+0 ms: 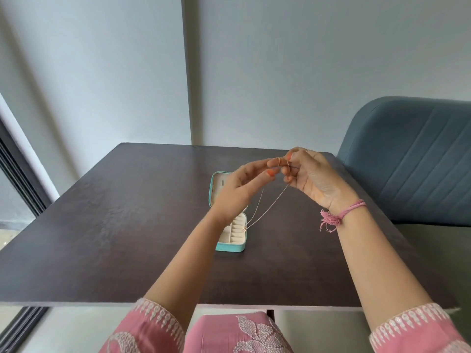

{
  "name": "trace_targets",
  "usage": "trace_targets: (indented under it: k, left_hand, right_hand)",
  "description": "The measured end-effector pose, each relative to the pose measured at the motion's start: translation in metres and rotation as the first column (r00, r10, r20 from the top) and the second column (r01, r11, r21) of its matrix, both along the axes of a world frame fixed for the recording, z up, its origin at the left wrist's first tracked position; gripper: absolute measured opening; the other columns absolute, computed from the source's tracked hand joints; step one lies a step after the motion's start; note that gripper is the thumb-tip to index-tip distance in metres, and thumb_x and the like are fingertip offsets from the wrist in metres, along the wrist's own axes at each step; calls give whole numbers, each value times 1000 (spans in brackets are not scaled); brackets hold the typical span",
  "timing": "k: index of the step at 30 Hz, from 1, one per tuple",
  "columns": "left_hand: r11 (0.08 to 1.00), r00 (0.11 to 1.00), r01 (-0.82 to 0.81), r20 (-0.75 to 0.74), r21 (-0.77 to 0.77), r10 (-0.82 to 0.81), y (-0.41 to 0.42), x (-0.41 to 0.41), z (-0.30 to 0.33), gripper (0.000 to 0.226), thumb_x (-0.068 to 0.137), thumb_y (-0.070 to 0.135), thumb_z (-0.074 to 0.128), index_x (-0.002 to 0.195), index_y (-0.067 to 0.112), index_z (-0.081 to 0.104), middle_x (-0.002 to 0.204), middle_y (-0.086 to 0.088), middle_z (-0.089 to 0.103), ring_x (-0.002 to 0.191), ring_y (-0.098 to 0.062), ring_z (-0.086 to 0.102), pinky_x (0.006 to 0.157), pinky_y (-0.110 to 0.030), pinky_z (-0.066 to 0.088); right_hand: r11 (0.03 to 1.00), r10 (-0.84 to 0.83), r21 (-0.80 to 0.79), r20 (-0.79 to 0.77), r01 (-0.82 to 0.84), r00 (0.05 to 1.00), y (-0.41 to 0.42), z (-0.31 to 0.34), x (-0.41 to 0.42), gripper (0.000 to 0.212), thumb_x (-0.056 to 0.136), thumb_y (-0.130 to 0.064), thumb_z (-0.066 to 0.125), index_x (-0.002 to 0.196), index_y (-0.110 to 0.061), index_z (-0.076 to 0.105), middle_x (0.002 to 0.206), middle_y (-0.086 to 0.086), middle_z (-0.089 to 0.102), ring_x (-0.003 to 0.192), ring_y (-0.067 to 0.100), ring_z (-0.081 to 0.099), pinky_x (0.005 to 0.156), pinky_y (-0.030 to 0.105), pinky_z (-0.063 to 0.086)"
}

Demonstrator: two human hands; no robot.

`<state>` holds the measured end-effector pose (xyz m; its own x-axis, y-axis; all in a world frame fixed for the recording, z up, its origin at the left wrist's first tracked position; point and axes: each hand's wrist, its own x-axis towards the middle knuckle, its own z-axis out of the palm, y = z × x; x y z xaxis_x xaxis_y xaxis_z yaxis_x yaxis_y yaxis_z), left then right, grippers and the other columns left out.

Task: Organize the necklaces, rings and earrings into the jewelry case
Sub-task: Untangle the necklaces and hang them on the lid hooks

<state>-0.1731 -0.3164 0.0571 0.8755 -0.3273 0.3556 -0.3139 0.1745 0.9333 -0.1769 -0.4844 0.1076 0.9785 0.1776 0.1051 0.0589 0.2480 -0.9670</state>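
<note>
**Necklace held above open jewelry case**

The necklace is a thin, pale chain suspended in the air above the table. Its two strands run down from the hands and meet in a V at a small round pendant, which hangs over the case's lower half. The upper ends of the chain sit at the fingertips, at 1 o'clock from the pendant.

The right hand pinches the chain's upper end: thumb and fingers are curled together and clamped on it. The left hand meets the right one at the fingertips. Its fingers are extended toward 2 o'clock and its thumb is drawn in near them; the chain's other end lies at these fingertips, but whether they actually clamp it cannot be told. Nails on both hands are orange.

The jewelry case is teal outside and cream inside. It lies open on the table, lid toward 12 o'clock and compartment tray toward 6 o'clock. The left wrist covers the hinge area. The tray shows a row of padded ring rolls and a plain compartment at its 7 o'clock corner.

The table is dark brown wood. A pink thread bracelet is tied round the right wrist. Both forearms emerge from pink embroidered sleeves. A blue upholstered chair stands at 3 o'clock from the table. A pale wall rises behind.
</note>
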Motion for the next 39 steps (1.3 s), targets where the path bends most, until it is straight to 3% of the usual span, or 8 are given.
trace_targets:
  k: [6,10,12,17,23,30,35,39]
  left_hand:
    - [999,999,-32,-39,-14,32,-7,0,16,22,94,12,58,113,3,66,85,3,68,78,-7,60,79,-20,51]
    - [999,994,-36,-102,10,37,0,4,22,17,91,10,61,105,2,68,86,-6,66,81,-14,59,88,-30,51]
    - [1000,992,-29,-127,4,29,2,6,27,12,91,9,61,99,3,68,82,-3,66,77,-10,61,87,-28,52]
    - [999,988,-8,-156,-50,0,-1,6,32,7,93,7,58,90,7,65,77,-2,62,67,-9,57,88,-32,51]
    - [999,993,-44,-113,28,47,-8,5,21,7,91,7,61,96,7,65,83,-2,68,70,-6,63,78,-19,52]
    - [994,977,-82,-194,68,94,-18,4,-7,8,92,5,58,96,8,65,90,-7,72,79,-9,70,70,-13,50]
    - [995,964,-74,-250,64,88,-27,-4,-25,8,92,7,59,92,13,65,93,-4,73,85,-8,69,71,-13,49]
    - [997,954,-56,-294,43,66,-34,-13,-37,8,91,11,62,90,16,67,99,-5,72,93,-12,65,82,-24,47]
  right_hand:
    - [1000,-21,18,-7,21,1000,-5,0,-2,17,93,-1,47,83,-11,56,81,9,61,61,10,55,52,19,44]
    - [999,-2,-45,32,3,999,-8,1,-4,14,90,0,54,97,-9,62,79,1,66,67,9,55,55,17,44]
    - [994,33,-108,69,-25,997,-10,2,-5,24,80,-4,65,103,-9,65,87,2,70,74,7,59,59,17,45]
    - [963,-46,-259,141,81,989,-11,7,-3,27,67,-17,77,94,-15,75,95,6,72,89,12,62,65,19,46]
    - [936,-44,-331,223,118,974,-10,17,-4,11,83,-10,70,93,-11,73,79,2,71,76,11,63,70,24,54]
    - [914,-89,-355,297,197,951,-15,30,-6,8,87,-13,68,93,-15,73,83,1,71,66,8,60,61,21,51]
    - [904,-88,-369,335,216,938,-22,42,-8,10,87,-13,68,95,-15,72,82,0,71,67,9,59,60,20,50]
    - [934,-73,-311,307,173,949,-27,50,-12,8,91,-11,61,97,-10,67,81,3,70,71,12,63,66,24,54]
